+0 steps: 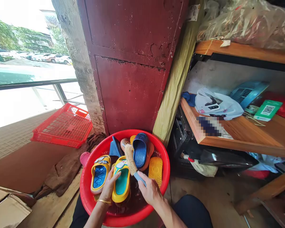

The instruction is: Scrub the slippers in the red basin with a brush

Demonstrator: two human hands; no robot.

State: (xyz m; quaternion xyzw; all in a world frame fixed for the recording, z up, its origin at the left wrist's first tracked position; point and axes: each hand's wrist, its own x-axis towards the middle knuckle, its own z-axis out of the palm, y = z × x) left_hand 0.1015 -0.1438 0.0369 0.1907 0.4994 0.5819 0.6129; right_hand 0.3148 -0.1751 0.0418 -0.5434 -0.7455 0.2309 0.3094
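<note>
A red plastic basin point(165, 177) with dark water and several slippers stands in front of me. My left hand point(108, 187) is closed around the side of a yellow slipper with a green insole point(122, 182), held over the water. In my right hand point(150, 190) is a scrub brush point(131, 160) with pale bristles and a grey-blue handle; its head lies beside the slipper's toe. A yellow slipper with a blue insole point(100, 175) sits left of my left hand. Behind the brush are a dark blue slipper point(140, 151) and, to the right, an upturned yellow slipper point(155, 170).
A red crate point(66, 125) lies tilted at the left, near a brown cloth point(64, 171) and cardboard point(9, 209). Behind the basin rises a dark red door point(130, 88). Wooden shelves point(239, 133) at the right hold bags, a blue fan point(248, 93) and a green box point(268, 110).
</note>
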